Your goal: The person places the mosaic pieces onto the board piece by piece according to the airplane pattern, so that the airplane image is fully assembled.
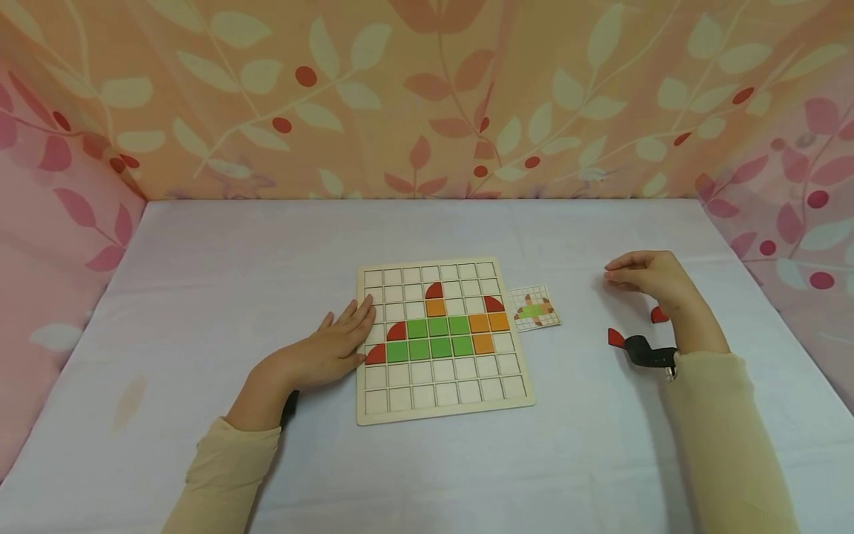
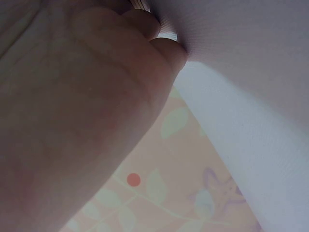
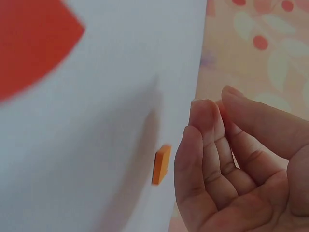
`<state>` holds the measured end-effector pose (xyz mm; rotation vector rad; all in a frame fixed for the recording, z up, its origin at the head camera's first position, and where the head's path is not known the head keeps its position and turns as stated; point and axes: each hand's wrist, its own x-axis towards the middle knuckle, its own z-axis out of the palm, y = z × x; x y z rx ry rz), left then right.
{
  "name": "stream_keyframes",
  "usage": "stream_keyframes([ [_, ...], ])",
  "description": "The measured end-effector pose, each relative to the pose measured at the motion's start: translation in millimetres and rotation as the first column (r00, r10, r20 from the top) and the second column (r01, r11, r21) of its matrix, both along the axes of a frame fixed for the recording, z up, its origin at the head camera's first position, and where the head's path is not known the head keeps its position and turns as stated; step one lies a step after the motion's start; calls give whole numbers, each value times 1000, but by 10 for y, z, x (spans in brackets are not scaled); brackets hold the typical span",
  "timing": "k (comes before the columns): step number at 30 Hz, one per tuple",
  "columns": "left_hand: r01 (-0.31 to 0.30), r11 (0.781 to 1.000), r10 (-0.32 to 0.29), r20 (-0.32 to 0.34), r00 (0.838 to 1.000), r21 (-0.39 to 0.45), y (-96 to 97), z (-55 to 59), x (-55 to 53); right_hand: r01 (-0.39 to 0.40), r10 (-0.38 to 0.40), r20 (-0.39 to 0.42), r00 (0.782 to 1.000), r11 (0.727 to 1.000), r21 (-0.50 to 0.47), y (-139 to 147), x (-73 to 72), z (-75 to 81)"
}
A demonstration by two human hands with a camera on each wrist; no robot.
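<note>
**Left hand flat at the board's edge, right hand lifted with nothing in it**

We open on a pale lilac tablecloth [image 1: 200, 297] filling the lower two thirds of the head view, boxed in by fabric walls: an orange leaf-and-berry curtain [image 1: 427, 96] across the top, pinker panels of the same print at the far left and far right edges.

Centre frame sits the pale wooden square grid board [image 1: 443, 404], a tray of small square cells. Inside it: two rows of green square tiles [image 1: 429, 337] in the middle, orange tiles [image 1: 489, 323] to their right and one orange tile higher up, and red quarter-round tiles [image 1: 376, 355] stepping up the left side, with one more near the top centre and another at the upper right. The bottom two rows of cells and the top row hold nothing.

Just beside the board's right edge lies a small white pattern card [image 1: 535, 308] printed with a similar picture.

The left hand [image 1: 333, 348] lies palm down, fingers straight and together, fingertips resting on the board's left rim; it grips nothing. The left wrist view shows only palm and cloth.

Over in the right half of the frame, the right hand [image 1: 643, 274] hovers above the cloth, fingers gently bent, thumb near the fingertips, palm empty. Loose red pieces [image 1: 615, 337] lie on the cloth below it, near the wrist. In the right wrist view a small orange tile [image 3: 161, 164] lies on the cloth near the fingers [image 3: 203, 125], apart from them.
</note>
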<state>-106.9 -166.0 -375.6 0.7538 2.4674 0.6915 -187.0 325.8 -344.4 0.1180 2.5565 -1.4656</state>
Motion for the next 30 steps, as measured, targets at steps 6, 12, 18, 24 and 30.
stream_keyframes([
  [6,-1,1000,1,1,1000,2,4,11,2,78,-77,17,997,996,-43,180,-67,-12],
  [12,-2,1000,2,6,1000,-1,13,13,1,154,-155,73,985,988,25,270,-114,-27],
  [18,-2,1000,2,-3,1000,-11,10,-6,-7,232,-243,106,964,967,104,342,-174,-67],
  [24,1,1000,-1,-3,1000,-6,7,-15,-9,248,-263,112,958,960,132,387,-257,-123],
  [30,-2,1000,2,-4,1000,-1,4,-20,-5,226,-261,107,959,938,261,381,-306,-166],
])
